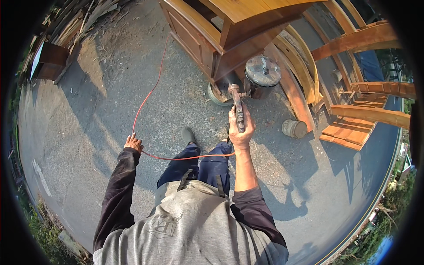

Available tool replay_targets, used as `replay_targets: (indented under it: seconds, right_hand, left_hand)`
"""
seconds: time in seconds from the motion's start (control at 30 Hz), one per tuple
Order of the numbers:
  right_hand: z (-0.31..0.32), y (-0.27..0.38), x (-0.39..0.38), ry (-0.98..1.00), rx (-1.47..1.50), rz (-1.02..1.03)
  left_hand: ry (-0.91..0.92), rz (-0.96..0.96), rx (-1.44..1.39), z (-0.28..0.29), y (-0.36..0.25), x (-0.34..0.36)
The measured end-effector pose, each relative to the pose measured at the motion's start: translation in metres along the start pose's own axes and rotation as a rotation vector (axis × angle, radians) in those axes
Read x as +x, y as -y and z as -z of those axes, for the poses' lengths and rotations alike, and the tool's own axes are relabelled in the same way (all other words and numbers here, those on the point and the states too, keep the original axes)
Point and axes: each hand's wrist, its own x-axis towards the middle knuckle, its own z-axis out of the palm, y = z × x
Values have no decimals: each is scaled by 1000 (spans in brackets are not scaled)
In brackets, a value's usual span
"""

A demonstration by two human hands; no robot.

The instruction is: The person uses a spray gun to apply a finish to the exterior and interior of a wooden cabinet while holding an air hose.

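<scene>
Sunlit asphalt yard (110,110), wooden cabinet (212,35) at twelve o'clock.
Right hand (240,130) clenches a spray gun (247,88) pointing at the cabinet's base; left hand (133,143), at nine o'clock, grips the red hose (148,95).

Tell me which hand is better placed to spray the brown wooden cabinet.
Probably the right hand: it grips the rusty metal spray gun at the brown wooden cabinet. The left hand only holds the red hose aside.

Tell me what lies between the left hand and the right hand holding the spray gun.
In the head view, a thin red hose runs from the left hand across the dark-trousered legs toward the right hand, whose grip holds the rusty metal spray gun.
</scene>
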Motion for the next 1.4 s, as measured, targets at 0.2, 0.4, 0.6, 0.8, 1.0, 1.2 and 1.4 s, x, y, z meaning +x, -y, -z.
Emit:
replay_targets:
  seconds: [0.2, 0.4, 0.6, 0.8, 1.0, 1.2, 1.4]
  right_hand:
    - [-42, -58, -31, -39, -6, -150]
    - [-63, -112, -60, -48, -87, -253]
    - [-78, -151, -79, -51, -118, -307]
    - [-76, -171, -94, -46, -105, -332]
    - [-36, -80, -59, -42, 26, -294]
    - [27, 26, 11, -97, 84, -26]
    - [60, 57, 43, -156, 144, 138]
  left_hand:
    - [-9, -5, 14, -6, 34, 7]
    - [-28, -27, 3, -29, 44, 13]
    - [-46, -52, 10, -40, 41, 17]
    - [-25, -69, 30, -30, 26, 22]
    - [23, -59, 45, -19, 12, 18]
    - [-27, -65, 33, 10, -11, 25]
    - [-47, -64, 63, 30, -28, 30]
